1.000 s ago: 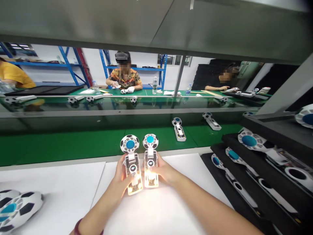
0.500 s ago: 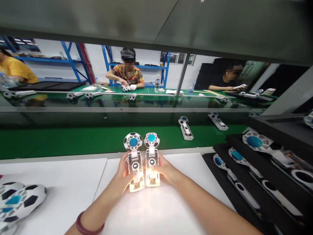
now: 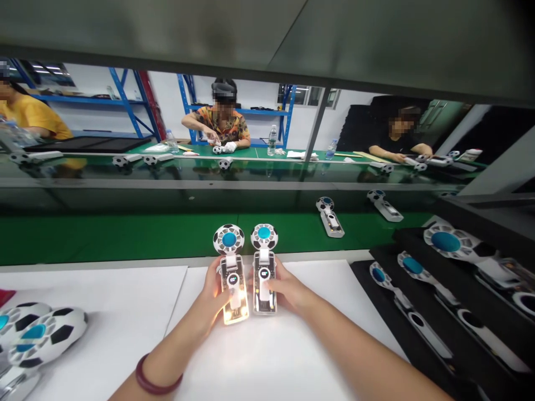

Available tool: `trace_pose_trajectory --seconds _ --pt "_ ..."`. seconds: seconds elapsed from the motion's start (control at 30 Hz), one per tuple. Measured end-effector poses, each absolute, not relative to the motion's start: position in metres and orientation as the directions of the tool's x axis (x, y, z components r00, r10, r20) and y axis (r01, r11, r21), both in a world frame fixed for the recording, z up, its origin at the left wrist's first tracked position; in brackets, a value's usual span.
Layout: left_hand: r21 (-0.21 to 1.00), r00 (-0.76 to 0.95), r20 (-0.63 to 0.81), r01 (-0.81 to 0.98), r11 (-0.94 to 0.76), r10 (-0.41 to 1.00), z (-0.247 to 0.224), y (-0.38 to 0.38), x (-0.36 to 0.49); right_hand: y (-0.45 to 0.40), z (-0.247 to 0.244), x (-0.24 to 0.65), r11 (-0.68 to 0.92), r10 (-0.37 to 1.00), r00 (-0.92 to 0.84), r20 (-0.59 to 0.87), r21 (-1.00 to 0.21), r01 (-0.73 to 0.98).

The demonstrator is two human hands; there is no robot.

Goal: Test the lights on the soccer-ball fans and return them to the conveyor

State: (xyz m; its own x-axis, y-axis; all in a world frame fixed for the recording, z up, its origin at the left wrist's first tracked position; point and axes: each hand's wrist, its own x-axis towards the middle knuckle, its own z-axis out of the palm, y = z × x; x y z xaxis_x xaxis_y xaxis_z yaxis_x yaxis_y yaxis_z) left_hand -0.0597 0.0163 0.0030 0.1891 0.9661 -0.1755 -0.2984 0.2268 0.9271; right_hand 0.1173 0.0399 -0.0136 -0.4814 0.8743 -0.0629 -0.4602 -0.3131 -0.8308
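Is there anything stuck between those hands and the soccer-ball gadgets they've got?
Nothing visible is in between: the left hand grips the glowing gadget directly, and the right hand grips the dimmer gadget beside it.

This looks like a factory workshop: several workers (image 3: 228, 128), many similar devices (image 3: 264, 273), and blue racks (image 3: 288, 114) behind.
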Motion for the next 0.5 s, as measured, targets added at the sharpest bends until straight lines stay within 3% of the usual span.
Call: trace_pose_trajectory --seconds 0.5 --pt "0.893 0.221 -0.172 -0.376 0.247 0.96 0.0001 0.0183 -0.0617 0.0407 -0.0201 0.1185 -0.315 0.877 -0.475 -0.073 -0.835 -0.451"
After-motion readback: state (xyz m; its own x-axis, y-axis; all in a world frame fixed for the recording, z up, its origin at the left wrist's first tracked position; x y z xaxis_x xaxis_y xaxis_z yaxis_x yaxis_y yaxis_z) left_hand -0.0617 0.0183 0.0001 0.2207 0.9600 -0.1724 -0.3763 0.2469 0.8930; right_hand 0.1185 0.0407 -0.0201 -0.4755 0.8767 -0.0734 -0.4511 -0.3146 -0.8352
